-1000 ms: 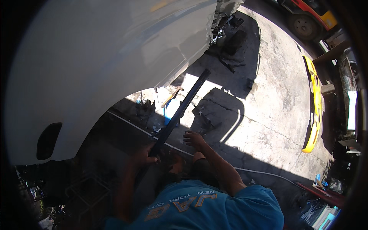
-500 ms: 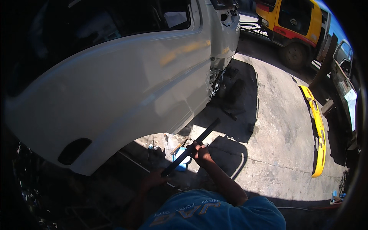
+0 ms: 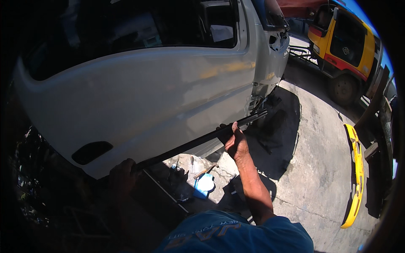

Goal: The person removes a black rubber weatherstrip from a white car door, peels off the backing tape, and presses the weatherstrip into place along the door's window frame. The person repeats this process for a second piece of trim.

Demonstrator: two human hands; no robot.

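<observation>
A long black trim strip spans both my hands in front of the grey vehicle side panel. My left hand, deep in shadow, is closed on the strip's lower left end. Further along, my right hand grips it with the thumb on top; the other fingers are partly hidden. The strip slants up to the right, its far end past the panel's lower edge. Whether it touches the panel I cannot tell. The panel has a dark oval opening low on the left and a yellowish smear.
On the ground below lie a hammer and a blue item with a white round top. A yellow bumper lies on the concrete at right. Behind stands a yellow and red truck. Shadow covers the lower left.
Both hands have raised the strip toward the panel and spread further apart along it. The strip now lies at a flatter slant. The view has shifted, with the panel appearing further right.
</observation>
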